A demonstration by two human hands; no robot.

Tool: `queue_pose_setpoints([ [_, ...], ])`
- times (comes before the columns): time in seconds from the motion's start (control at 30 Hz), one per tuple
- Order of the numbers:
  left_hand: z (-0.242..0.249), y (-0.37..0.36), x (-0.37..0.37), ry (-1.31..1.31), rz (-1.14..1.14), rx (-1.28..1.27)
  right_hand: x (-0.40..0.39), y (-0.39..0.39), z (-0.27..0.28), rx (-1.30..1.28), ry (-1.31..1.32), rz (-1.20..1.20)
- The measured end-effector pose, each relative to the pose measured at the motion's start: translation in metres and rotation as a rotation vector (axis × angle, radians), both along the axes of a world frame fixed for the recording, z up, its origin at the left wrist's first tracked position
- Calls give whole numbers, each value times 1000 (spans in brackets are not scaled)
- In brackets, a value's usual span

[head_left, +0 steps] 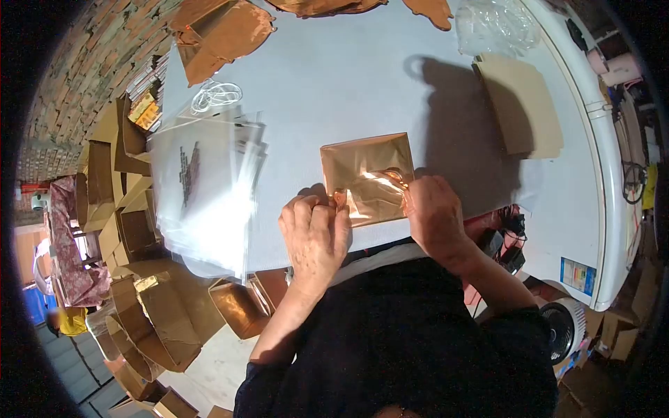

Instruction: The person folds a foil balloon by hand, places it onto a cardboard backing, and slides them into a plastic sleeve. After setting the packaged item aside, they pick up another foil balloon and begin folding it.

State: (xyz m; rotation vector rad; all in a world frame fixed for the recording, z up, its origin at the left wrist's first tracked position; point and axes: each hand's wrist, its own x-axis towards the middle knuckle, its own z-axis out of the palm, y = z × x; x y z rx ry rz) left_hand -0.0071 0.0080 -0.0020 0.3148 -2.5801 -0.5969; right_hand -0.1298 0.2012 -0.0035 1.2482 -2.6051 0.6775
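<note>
A flat square box wrapped in shiny copper-coloured foil [362,167] lies near the front edge of the white table. At its left side my left hand [312,233] has its fingers curled and pinches the foil near the lower left corner. My right hand [437,217] is closed on the foil at the right side. Between the hands the foil is creased and reflects light. To the left lies a stack of clear plastic sheets [209,188].
White cord [216,96] and crumpled copper foil [230,38] lie at the back left. Flat cardboard pieces [519,104] and clear plastic [496,26] are at the right. Open cartons [164,320] stand left of the table, and a fan [561,331] is at lower right.
</note>
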Motion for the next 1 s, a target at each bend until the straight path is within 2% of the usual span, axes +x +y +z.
queue_pose_setpoints([
  [0.17,-2,-3,2,26,-3,12,1,-2,3,12,10,-16],
  [0.27,-3,-2,10,134,-11,39,0,-2,1,12,0,-18],
  [0.3,-2,1,10,202,-54,-27,1,-2,1,7,4,-24],
  [0.43,3,9,8,70,-440,-27,2,-4,3,-5,-4,-34],
  [0.57,7,15,0,-241,-480,-125,2,-3,2,0,-10,-29],
  [0.67,12,15,-5,-320,-468,-108,2,-4,6,-18,-65,-33],
  [1.0,2,18,-5,-331,-448,-217,0,-6,9,33,-56,-35],
])
